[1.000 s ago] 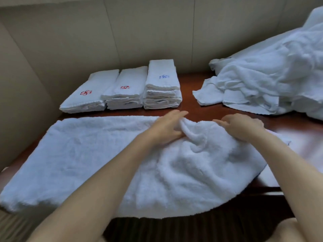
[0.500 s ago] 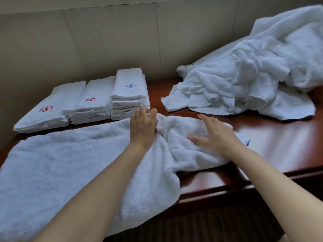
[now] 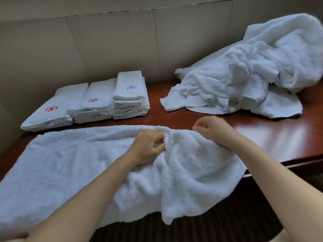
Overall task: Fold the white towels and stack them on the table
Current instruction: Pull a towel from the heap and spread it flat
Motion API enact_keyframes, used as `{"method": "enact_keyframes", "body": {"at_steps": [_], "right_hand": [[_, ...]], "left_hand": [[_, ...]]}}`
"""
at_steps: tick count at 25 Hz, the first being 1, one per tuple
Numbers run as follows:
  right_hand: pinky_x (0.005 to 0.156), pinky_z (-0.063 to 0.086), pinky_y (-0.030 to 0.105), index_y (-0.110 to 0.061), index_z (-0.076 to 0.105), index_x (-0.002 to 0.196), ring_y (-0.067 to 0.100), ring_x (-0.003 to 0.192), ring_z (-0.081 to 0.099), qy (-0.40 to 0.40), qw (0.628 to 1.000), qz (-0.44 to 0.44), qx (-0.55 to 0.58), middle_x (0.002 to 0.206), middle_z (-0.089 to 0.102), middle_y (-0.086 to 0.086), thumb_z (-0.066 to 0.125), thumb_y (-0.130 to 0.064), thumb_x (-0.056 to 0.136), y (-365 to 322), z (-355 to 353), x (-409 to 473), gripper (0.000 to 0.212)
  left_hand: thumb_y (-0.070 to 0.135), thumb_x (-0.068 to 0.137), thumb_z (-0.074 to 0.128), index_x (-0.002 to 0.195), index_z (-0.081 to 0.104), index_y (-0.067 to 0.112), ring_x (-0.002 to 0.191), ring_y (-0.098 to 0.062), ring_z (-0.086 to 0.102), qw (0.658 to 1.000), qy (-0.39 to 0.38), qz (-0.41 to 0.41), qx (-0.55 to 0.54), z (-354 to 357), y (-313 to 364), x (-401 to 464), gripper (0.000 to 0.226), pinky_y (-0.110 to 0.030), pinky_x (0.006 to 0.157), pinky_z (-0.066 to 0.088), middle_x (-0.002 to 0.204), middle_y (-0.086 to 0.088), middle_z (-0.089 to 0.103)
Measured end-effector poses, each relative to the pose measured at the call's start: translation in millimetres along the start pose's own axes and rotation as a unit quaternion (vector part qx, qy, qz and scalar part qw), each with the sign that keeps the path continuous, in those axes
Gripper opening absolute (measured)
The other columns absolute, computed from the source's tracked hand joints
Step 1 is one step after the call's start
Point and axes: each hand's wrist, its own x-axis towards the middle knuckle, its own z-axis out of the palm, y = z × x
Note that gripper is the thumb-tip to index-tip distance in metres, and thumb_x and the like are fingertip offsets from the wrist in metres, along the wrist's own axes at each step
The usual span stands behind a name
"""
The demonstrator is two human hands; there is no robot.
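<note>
- A large white towel (image 3: 73,165) lies spread across the near part of the table (image 3: 272,137). Its left portion lies flat, its right portion is bunched into soft ridges, and its near edge hangs over the table's front edge.
- The left hand (image 3: 148,145) sits on the towel near the far edge, at the start of the bunched part. Its fingers are curled in and pinch a fold of the cloth.
- The right hand (image 3: 209,128) is at the far right end of the towel, fingers curled into a loose fist. It rests at the cloth's edge, but whether any cloth is caught inside the fingers cannot be told.
- Both forearms reach in from the near edge of the view, the left one lying across the towel.
- Behind the spread towel, against the wall (image 3: 113,46), three stacks of folded white towels stand side by side, touching.
- The left stack (image 3: 52,110) is the lowest and shows a red emblem on top.
- The middle stack (image 3: 94,102) also shows a red emblem.
- The right stack (image 3: 130,95) is the tallest and shows a blue emblem.
- To the far right, well apart from the stacks, a heap of unfolded white towels (image 3: 244,75) is piled on the table and leans up against the wall.
- The table is dark reddish wood with a glossy top, bare between the heap and the right hand.
</note>
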Motion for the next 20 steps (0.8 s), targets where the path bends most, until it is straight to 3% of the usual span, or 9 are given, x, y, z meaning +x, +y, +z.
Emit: {"method": "enact_keyframes", "body": {"at_steps": [3, 5, 7, 8, 10, 12, 13, 17, 20], "right_hand": [[0.072, 0.042, 0.024, -0.024, 0.061, 0.117, 0.014, 0.093, 0.058, -0.144, 0.988, -0.011, -0.059, 0.106, 0.064, -0.004, 0.056, -0.030, 0.092, -10, 10, 7, 0.026], [0.062, 0.039, 0.024, -0.024, 0.064, 0.083, 0.012, 0.073, 0.053, -0.197, 0.978, -0.023, -0.063, 0.082, 0.061, -0.006, 0.053, -0.021, 0.092, -23, 16, 8, 0.014], [0.055, 0.034, 0.024, -0.020, 0.055, 0.062, 0.013, 0.061, 0.044, -0.211, 0.974, -0.011, -0.084, 0.063, 0.051, -0.006, 0.052, -0.014, 0.090, -31, 14, 8, 0.029], [0.056, 0.036, 0.026, -0.020, 0.056, 0.060, 0.015, 0.061, 0.046, -0.166, 0.983, -0.004, -0.072, 0.062, 0.052, -0.005, 0.053, -0.012, 0.088, -32, 10, 8, 0.029], [0.066, 0.042, 0.030, -0.017, 0.066, 0.076, 0.025, 0.078, 0.058, 0.112, 0.994, 0.016, 0.003, 0.079, 0.063, 0.005, 0.052, -0.007, 0.087, -22, -5, 16, 0.020], [0.082, 0.039, 0.035, -0.008, 0.062, 0.108, 0.034, 0.099, 0.054, 0.405, 0.912, 0.042, 0.048, 0.114, 0.054, 0.019, 0.045, -0.005, 0.091, -2, -24, 18, 0.024], [0.089, 0.037, 0.036, -0.008, 0.056, 0.120, 0.037, 0.106, 0.050, 0.447, 0.892, 0.057, 0.027, 0.124, 0.045, 0.022, 0.044, -0.004, 0.091, 9, -28, 18, 0.032], [0.100, 0.031, 0.044, -0.015, 0.050, 0.132, 0.034, 0.125, 0.039, 0.372, 0.919, 0.057, -0.119, 0.136, 0.040, 0.017, 0.053, -0.010, 0.087, 25, -11, 23, 0.045], [0.099, 0.037, 0.039, -0.017, 0.059, 0.124, 0.029, 0.121, 0.047, 0.198, 0.972, -0.046, -0.118, 0.130, 0.052, 0.011, 0.049, -0.019, 0.094, 15, 14, 26, 0.031]], "left_hand": [[0.055, 0.075, 0.024, 0.096, 0.054, 0.015, 0.094, -0.019, 0.046, 0.995, -0.032, -0.004, 0.099, 3, 3, 2, 0.055, -0.033, 0.079, 0.036, 0.104, 0.001, 0.051], [0.058, 0.072, 0.017, 0.109, 0.051, 0.011, 0.104, -0.020, 0.042, 0.992, -0.048, -0.027, 0.111, 2, 3, 2, 0.069, -0.032, 0.088, 0.034, 0.115, -0.002, 0.047], [0.059, 0.072, 0.016, 0.115, 0.049, 0.011, 0.109, -0.020, 0.040, 0.993, -0.052, -0.031, 0.099, 1, 4, 1, 0.072, -0.031, 0.092, 0.033, 0.120, -0.002, 0.044], [0.060, 0.073, 0.016, 0.119, 0.048, 0.012, 0.111, -0.020, 0.040, 0.994, -0.055, -0.030, 0.092, -1, 5, 0, 0.074, -0.030, 0.093, 0.032, 0.122, -0.002, 0.043], [0.062, 0.074, 0.018, 0.128, 0.045, 0.017, 0.114, -0.017, 0.038, 0.993, -0.070, -0.016, 0.089, -3, 5, -1, 0.075, -0.028, 0.093, 0.030, 0.125, 0.000, 0.042], [0.058, 0.077, 0.026, 0.126, 0.050, 0.020, 0.106, -0.017, 0.044, 0.993, -0.068, 0.025, 0.096, -3, 4, -5, 0.067, -0.030, 0.088, 0.033, 0.115, 0.000, 0.048], [0.053, 0.079, 0.031, 0.118, 0.057, 0.020, 0.097, -0.019, 0.048, 0.994, -0.050, 0.046, 0.083, -3, 3, -6, 0.058, -0.031, 0.082, 0.036, 0.105, 0.000, 0.052], [0.038, 0.081, 0.037, 0.099, 0.067, 0.019, 0.081, -0.017, 0.056, 0.994, 0.093, 0.046, 0.018, -1, 8, 4, 0.040, -0.036, 0.075, 0.041, 0.085, 0.005, 0.059], [0.049, 0.091, 0.029, 0.142, 0.039, 0.029, 0.133, -0.015, 0.033, 0.992, -0.068, -0.023, 0.104, 6, 13, 21, 0.056, -0.037, 0.108, 0.025, 0.144, -0.002, 0.041]]}}
